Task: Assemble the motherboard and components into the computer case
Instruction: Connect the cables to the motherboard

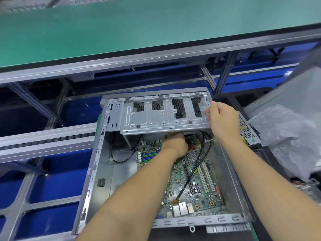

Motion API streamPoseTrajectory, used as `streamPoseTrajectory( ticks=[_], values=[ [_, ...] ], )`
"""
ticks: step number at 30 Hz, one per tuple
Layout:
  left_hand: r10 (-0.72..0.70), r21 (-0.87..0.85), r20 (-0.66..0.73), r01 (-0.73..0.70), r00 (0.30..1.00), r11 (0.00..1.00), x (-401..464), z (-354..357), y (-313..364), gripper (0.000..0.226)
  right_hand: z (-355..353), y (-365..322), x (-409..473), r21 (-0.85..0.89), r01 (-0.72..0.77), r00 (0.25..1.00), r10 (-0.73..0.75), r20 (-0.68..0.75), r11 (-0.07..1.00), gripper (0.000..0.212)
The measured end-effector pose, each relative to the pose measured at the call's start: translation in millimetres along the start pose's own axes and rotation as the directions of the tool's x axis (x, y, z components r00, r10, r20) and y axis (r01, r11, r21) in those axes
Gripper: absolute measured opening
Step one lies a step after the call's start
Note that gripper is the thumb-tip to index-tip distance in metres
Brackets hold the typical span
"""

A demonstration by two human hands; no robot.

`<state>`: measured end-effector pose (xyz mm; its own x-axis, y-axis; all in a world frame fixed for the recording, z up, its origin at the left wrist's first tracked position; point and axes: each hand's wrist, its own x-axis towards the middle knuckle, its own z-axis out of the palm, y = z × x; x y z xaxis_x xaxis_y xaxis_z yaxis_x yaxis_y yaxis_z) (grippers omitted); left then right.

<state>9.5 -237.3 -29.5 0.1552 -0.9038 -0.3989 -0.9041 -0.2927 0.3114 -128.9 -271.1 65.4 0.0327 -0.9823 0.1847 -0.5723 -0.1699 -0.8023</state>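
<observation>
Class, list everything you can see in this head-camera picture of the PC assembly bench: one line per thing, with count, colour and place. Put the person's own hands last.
computer case: one, grey metal, open, centre of view.
drive cage: one, silver metal, raised at the case's far end.
motherboard: one, green, lying flat inside the case.
black cables: at least two, running across the motherboard.
power supply: one, grey with mesh side, just right of the case.
plastic wrap: one crumpled piece, clear, far right.
green mat: one, on the bench beyond.
left hand: under the drive cage, fingers hidden.
right hand: grips the drive cage's right edge.
</observation>
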Motion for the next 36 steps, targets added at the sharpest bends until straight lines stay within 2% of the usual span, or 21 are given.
streamPoseTrajectory(
  ticks=[3,8,12,16,21,26,29,32,36],
  values=[
    [0.053,0.052,0.005,-0.053,0.999,0.997,3,3,-2,0.048,0,0,0,-0.002,0.009,1.000,-0.009,0.000,1.000,0.050],
    [0.127,0.030,0.039,-0.128,0.991,0.991,7,-3,-16,0.048,1,-1,1,-0.008,0.015,1.000,-0.015,0.000,1.000,0.048],
    [0.154,-0.153,0.075,-0.141,0.985,0.978,8,0,-16,0.059,0,0,0,0.000,0.032,0.999,-0.032,0.004,0.999,0.048],
    [0.215,-0.078,0.029,-0.212,0.976,0.974,11,3,-22,0.068,0,0,0,0.006,0.035,0.999,-0.035,-0.007,0.999,0.049],
    [0.241,-0.078,0.113,-0.233,0.964,0.969,12,-1,-24,0.085,0,0,0,-0.002,0.043,0.999,-0.043,-0.009,0.999,0.049],
    [0.257,-0.238,0.090,-0.230,0.962,0.944,9,-3,-26,0.080,1,-1,0,-0.002,0.040,0.999,-0.040,-0.012,0.999,0.050],
    [0.229,-0.330,0.098,-0.185,0.968,0.926,6,-4,-28,0.069,0,-2,0,0.003,0.034,0.999,-0.033,-0.011,0.999,0.050],
    [0.210,-0.350,0.090,-0.166,0.973,0.922,4,-8,-28,0.064,0,-2,0,0.009,0.038,0.999,-0.038,-0.010,0.999,0.051],
    [0.292,-0.353,0.070,-0.250,0.954,0.902,1,-7,-14,0.068,1,-2,0,0.002,0.047,0.999,-0.047,-0.012,0.999,0.051]
  ],
)
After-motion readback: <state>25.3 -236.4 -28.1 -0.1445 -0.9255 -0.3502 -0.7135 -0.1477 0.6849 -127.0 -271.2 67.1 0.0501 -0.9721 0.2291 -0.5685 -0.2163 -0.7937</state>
